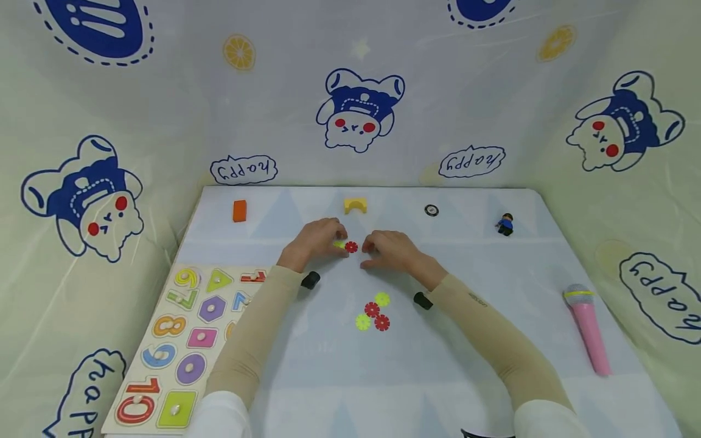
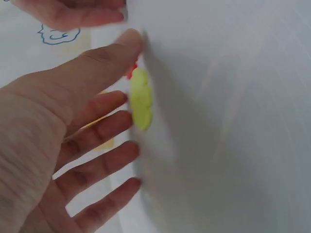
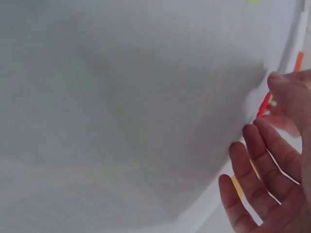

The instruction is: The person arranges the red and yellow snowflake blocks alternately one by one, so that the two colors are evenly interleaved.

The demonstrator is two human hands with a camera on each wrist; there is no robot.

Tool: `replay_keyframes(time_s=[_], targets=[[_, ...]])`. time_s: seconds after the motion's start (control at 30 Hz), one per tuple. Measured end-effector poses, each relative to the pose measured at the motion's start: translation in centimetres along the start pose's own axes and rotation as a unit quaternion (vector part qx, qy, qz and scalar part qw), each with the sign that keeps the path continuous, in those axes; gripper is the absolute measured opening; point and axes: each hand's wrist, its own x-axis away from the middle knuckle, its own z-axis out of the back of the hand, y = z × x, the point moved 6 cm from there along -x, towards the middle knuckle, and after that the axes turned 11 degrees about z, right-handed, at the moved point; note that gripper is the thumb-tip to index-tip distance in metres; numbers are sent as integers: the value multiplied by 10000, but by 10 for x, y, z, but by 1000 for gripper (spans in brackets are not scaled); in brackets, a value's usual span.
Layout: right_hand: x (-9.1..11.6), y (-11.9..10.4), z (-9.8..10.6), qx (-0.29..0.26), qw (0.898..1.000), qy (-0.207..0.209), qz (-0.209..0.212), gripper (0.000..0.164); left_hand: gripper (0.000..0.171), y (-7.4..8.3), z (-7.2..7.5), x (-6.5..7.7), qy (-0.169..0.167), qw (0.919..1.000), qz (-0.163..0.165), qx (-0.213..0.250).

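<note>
Red notched disc (image 1: 351,247) just beside lime notched disc (image 1: 339,244) in head view, between left hand (image 1: 322,237) and right hand (image 1: 391,249); apparently one pair brought together, four loose discs (image 1: 372,309) seemingly left; left wrist: spread wide beside lime; right wrist: relaxed, nothing held
</note>
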Motion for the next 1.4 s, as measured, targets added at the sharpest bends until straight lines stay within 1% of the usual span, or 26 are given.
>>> replay_keyframes(time_s=[0.1, 0.2, 0.3, 0.43, 0.53, 0.67, 0.77, 0.9, 1.07, 1.2, 1.4], targets=[[10, -4, -1, -21, 9998, -18, 176, 35, 43, 5, 2, -5, 160, 9997, -170, -91], [19, -11, -6, -42, 9990, -182, 395, 32, 40, 10, 1, -6, 169, 9992, -322, -168], [31, -18, -10, -121, 9969, -427, 647, 33, 32, 13, 2, -7, 255, 9985, -412, -253], [49, -23, -11, -201, 9918, -788, 989, 39, 26, 15, 4, -7, 395, 9976, -447, -349], [63, -23, -10, -164, 9878, -1005, 1179, 41, 26, 15, 3, -8, 379, 9975, -439, -402], [72, -23, -10, -192, 9843, -1093, 1372, 39, 27, 14, 2, -9, 350, 9977, -387, -421], [72, -23, -11, -255, 9839, -1083, 1398, 35, 28, 14, 2, -10, 351, 9979, -371, -399], [71, -23, -10, -262, 9848, -1102, 1317, 32, 26, 14, 3, -9, 360, 9981, -355, -357], [68, -23, -10, -105, 9859, -1089, 1264, 31, 25, 15, 2, -7, 333, 9986, -312, -264], [58, -16, -6, 81, 9892, -862, 1183, 29, 24, 15, 1, -6, 278, 9990, -265, -234], [36, -1, 7, 121, 9949, -475, 886, 28, 24, 15, -4, -6, 246, 9992, -226, -225]])
